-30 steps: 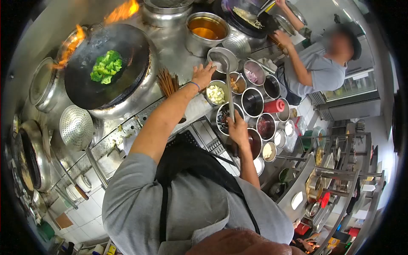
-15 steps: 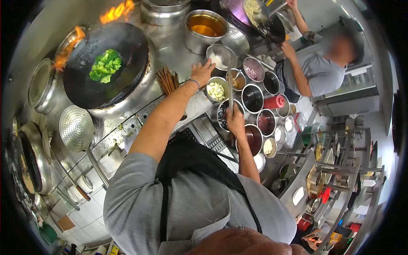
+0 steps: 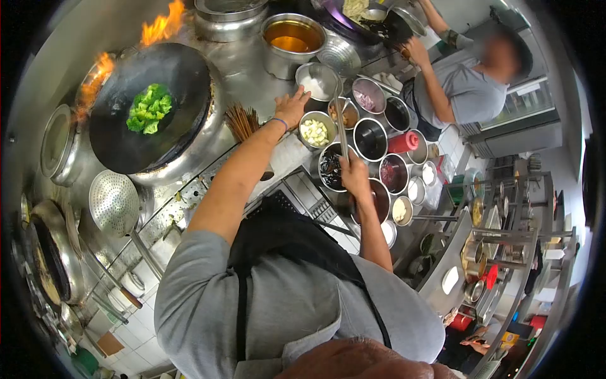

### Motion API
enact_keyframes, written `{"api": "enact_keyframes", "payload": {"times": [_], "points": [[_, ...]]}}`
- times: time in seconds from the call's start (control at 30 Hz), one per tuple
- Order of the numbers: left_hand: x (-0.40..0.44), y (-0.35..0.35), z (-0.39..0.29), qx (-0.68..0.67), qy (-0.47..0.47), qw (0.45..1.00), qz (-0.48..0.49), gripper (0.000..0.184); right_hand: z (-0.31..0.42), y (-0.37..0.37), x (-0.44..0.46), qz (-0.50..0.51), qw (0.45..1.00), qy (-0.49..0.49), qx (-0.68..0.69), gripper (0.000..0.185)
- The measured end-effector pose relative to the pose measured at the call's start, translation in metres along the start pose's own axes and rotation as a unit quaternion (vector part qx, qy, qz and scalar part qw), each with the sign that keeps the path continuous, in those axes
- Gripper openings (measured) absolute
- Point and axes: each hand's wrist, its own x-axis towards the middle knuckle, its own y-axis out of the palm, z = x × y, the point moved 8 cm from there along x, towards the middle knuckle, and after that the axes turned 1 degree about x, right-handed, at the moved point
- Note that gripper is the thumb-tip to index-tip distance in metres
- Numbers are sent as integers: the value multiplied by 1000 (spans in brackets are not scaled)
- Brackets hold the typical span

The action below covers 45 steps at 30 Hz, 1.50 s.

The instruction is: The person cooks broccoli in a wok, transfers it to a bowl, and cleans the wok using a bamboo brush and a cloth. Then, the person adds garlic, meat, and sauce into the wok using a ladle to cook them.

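My left hand (image 3: 291, 108) has its fingers spread at the near rim of a metal bowl of white granules (image 3: 314, 88). My right hand (image 3: 355, 176) is wrapped round the long handle of a metal ladle (image 3: 342, 129), whose head is at the right edge of that bowl. Below my left hand is a bowl of pale diced pieces (image 3: 314, 132). A pot with dark contents (image 3: 331, 167) lies beside my right hand. To the left, green broccoli (image 3: 149, 108) sits in a black wok (image 3: 183, 82), with flames behind the rim.
A pot of amber liquid (image 3: 291, 38) stands at the back. A bamboo brush (image 3: 243, 123) lies beside my left forearm. A perforated strainer (image 3: 113, 199) is below the wok. At the upper right a co-worker (image 3: 467, 88) handles another wok (image 3: 388, 28). Several condiment containers stand right.
The view has shifted slightly. The ladle's head has stayed near the bowl of white granules. The co-worker's wok was tilted up half a second ago and is lower now.
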Motion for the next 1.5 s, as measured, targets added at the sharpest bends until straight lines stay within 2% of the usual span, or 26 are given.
{"api": "enact_keyframes", "payload": {"times": [0.07, 0.1, 0.17, 0.2, 0.27, 0.3, 0.37, 0.4, 0.5, 0.57, 0.63, 0.67, 0.7, 0.8, 0.9, 0.97, 1.0, 1.1, 1.17, 1.2, 1.27, 1.37, 1.4, 1.47, 1.5], "points": [[-1, 5, -2, 10, -1, 1000, 3, 61, -21, 23, 5, -19, 999, -15, -32, 38], [2, 2, 0, 16, -4, 1000, -1, 61, -25, 23, 1, -48, 996, -65, -39, 35], [2, 6, 4, -12, -13, 1000, 16, 63, -22, 8, -5, -50, 994, -93, -32, 35], [0, 3, 4, -23, -14, 999, 26, 64, -2, -7, -6, 1, 999, -38, -21, 36], [0, -5, 2, -39, -14, 999, 28, 66, -12, -2, 6, -13, 1000, -1, 6, 36], [-2, -6, 1, -44, -14, 999, 24, 66, -12, 5, 7, -47, 998, -24, -25, 37], [0, -5, 2, -42, -13, 999, 16, 67, -18, 19, 1, -38, 997, -43, -47, 39], [6, 0, 5, -34, -12, 999, 11, 68, -5, 14, -7, -1, 1000, -25, -10, 39], [4, 1, 6, -32, -9, 999, 18, 68, -8, 3, -6, 15, 999, -7, 51, 39], [3, 2, 6, -42, -10, 999, 21, 67, -15, 14, -2, 31, 998, 38, 30, 39], [3, 9, 4, -25, -11, 999, 25, 66, -8, 23, -2, -14, 1000, -1, -20, 38], [8, 6, 7, -14, -15, 1000, 22, 65, -14, 25, -6, 10, 999, 29, 12, 38], [7, 0, 8, -12, -18, 999, 24, 66, -10, 21, -8, -10, 1000, -23, 13, 37], [-1, -6, 2, -12, -13, 999, 42, 69, -27, 19, 0, 2, 997, 28, 75, 35], [1, -4, 2, -21, -3, 999, 27, 68, -14, 30, -1, -26, 999, 27, 25, 33], [9, 2, 8, -17, 5, 1000, 15, 69, -9, 23, -9, 10, 999, 8, 46, 37], [5, 2, 7, -16, 9, 1000, 15, 69, -8, 20, -6, 13, 995, 21, 99, 38], [1, -3, 3, -13, -6, 1000, 24, 71, -9, 20, -9, 49, 984, 134, 109, 38], [-1, -6, 0, -29, -8, 998, 47, 70, -11, 30, -1, -12, 998, 50, 30, 37], [1, -3, 2, -35, -9, 998, 50, 69, -25, 40, 0, -36, 998, -12, 58, 36], [6, 2, 8, -41, -8, 998, 42, 66, -31, 35, -4, 23, 990, 55, 125, 35], [2, -2, 5, -25, -3, 999, 25, 67, -24, 29, -4, 32, 984, 119, 125, 36], [3, -3, 5, -26, -4, 999, 43, 61, -19, 33, 0, -2, 994, 64, 88, 37], [1, -2, 2, -18, -5, 998, 57, 62, -19, 39, 2, -42, 998, -23, 33, 39], [3, -6, 5, -13, -9, 998, 60, 63, -22, 38, -3, -21, 998, 13, 49, 38]]}}
